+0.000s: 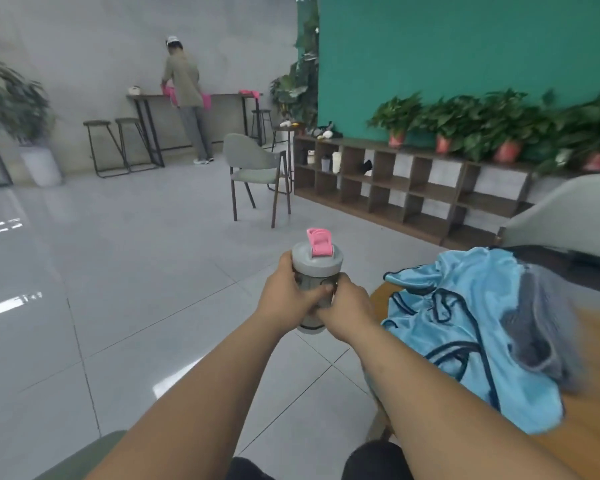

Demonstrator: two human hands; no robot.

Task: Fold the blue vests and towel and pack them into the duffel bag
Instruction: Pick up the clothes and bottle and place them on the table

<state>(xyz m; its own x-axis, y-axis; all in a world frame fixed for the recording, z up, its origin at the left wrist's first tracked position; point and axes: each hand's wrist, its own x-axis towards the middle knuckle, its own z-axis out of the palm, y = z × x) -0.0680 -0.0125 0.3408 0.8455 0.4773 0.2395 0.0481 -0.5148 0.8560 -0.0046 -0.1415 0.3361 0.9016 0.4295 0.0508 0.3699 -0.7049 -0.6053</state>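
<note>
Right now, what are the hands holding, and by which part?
The left hand and right hand both grip the bottle around its body, below the grey lid.

One bottle (316,270), one towel (537,327), three stools (97,123).

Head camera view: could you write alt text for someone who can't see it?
The left hand and right hand grip a grey bottle with a pink cap above a tiled floor. Beside them, crumpled blue vests and a grey towel lie unfolded on a wooden table.
</note>
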